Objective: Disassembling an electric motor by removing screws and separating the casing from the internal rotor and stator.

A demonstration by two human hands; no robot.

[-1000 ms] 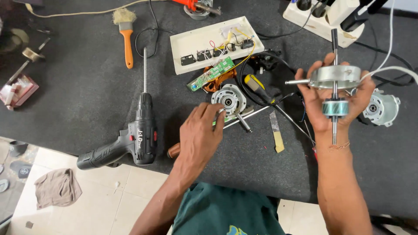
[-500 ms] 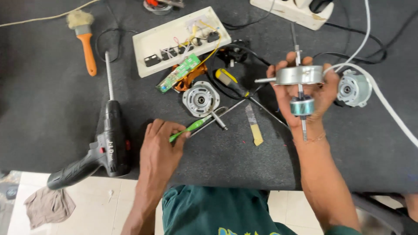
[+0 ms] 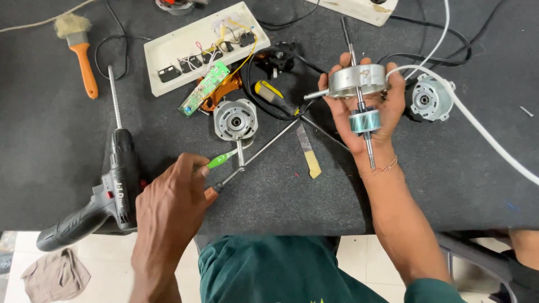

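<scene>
Right hand [image 3: 365, 106] cups motor rotor [image 3: 359, 84] palm-up, fingers curled round it; left hand [image 3: 171, 205] seemingly pinches green-handled tool [image 3: 222, 160], so grip firmly, keep shaft level.

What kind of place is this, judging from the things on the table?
Probably a small repair bench for electric motors: the right hand holds a motor rotor, with a cordless drill and an open circuit board on the dark table.

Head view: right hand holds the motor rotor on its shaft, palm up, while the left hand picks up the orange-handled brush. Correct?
Not quite. In the head view the left hand grips a green-handled screwdriver; the orange-handled brush lies untouched. The right hand does hold the motor rotor, palm up.
</scene>
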